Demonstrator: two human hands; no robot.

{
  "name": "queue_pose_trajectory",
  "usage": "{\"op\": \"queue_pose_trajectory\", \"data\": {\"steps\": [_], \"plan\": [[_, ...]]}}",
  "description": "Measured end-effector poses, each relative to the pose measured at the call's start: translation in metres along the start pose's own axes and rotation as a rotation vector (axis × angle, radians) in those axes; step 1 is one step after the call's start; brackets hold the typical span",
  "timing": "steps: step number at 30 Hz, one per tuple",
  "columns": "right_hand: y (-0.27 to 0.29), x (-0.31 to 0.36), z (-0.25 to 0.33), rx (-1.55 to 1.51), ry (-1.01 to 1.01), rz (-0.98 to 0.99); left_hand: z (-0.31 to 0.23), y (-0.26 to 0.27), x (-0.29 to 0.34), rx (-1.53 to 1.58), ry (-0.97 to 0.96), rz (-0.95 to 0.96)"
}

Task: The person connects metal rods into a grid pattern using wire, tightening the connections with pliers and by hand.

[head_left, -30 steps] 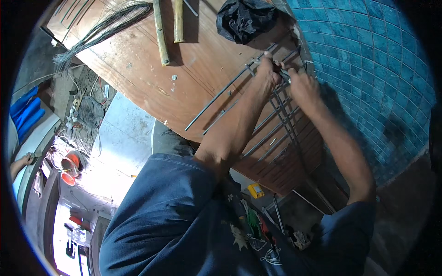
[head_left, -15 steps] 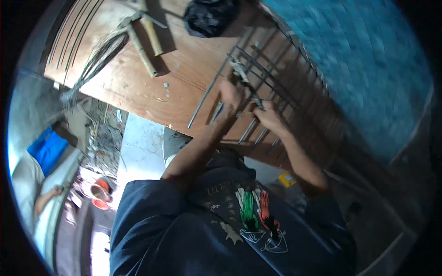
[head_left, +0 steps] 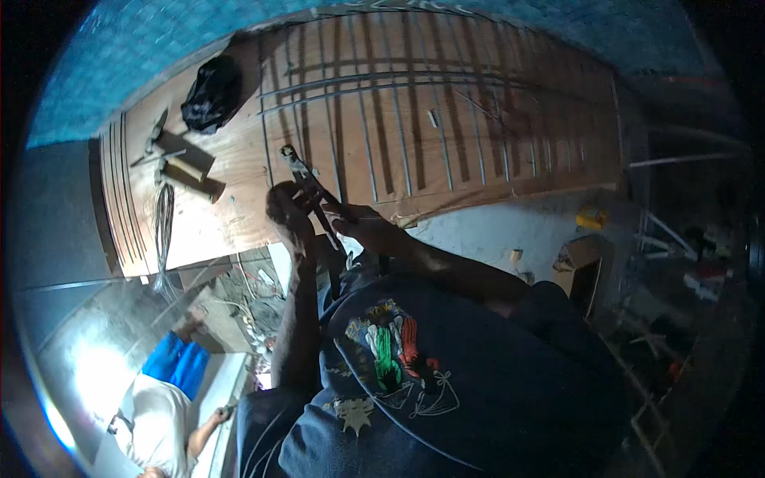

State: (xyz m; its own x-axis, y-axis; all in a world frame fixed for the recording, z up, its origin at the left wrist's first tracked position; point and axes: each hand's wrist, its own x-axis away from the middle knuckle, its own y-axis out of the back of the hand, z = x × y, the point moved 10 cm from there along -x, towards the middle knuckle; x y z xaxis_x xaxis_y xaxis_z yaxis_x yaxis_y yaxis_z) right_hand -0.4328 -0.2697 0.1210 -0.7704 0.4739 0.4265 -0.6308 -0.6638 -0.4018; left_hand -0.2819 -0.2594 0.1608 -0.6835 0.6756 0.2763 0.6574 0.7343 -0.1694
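My left hand is wrapped round the middle of a long plier-like hand tool, with a pale metal head and dark handles. The head points away from me, over the near left part of the rods. My right hand closes on the handle side of the same tool, its fingers partly in shadow. Both hands are at the near edge of a wooden board. Beyond them is a grid of thin steel rods, several laid across two or so long bars.
A black plastic bag, hammers and a bundle of thin wire lie at the left of the board. Loose rods are at its far left. Another person is at lower left. A yellow object stands at right.
My view has swung, so the rod grid now stretches to the right. Both hands and the tool have come back from over the rods to the board's near edge.
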Motion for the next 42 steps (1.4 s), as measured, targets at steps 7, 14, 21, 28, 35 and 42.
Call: {"op": "queue_pose_trajectory", "data": {"steps": [7,14,21,28,35,42], "plan": [[0.029,0.091,-0.01,-0.381,-0.022,-0.096,0.002,-0.027,0.063,-0.002,-0.054,0.065],[0.076,0.134,-0.047,-0.224,-0.006,-0.208,-0.03,0.052,0.075,0.06,-0.385,0.003],[0.083,0.137,-0.014,0.154,-0.069,-0.315,-0.06,0.167,0.157,-0.233,-0.167,-0.149],[0.155,0.077,-0.016,0.123,-0.147,-0.269,0.02,0.288,0.298,-0.213,-0.086,-0.45],[0.229,0.033,-0.063,0.64,-0.314,-0.137,0.072,0.262,0.424,-0.289,0.033,-0.666],[0.266,0.014,-0.055,1.262,0.38,-0.284,0.059,0.197,0.422,-0.174,0.054,-0.602]]}}
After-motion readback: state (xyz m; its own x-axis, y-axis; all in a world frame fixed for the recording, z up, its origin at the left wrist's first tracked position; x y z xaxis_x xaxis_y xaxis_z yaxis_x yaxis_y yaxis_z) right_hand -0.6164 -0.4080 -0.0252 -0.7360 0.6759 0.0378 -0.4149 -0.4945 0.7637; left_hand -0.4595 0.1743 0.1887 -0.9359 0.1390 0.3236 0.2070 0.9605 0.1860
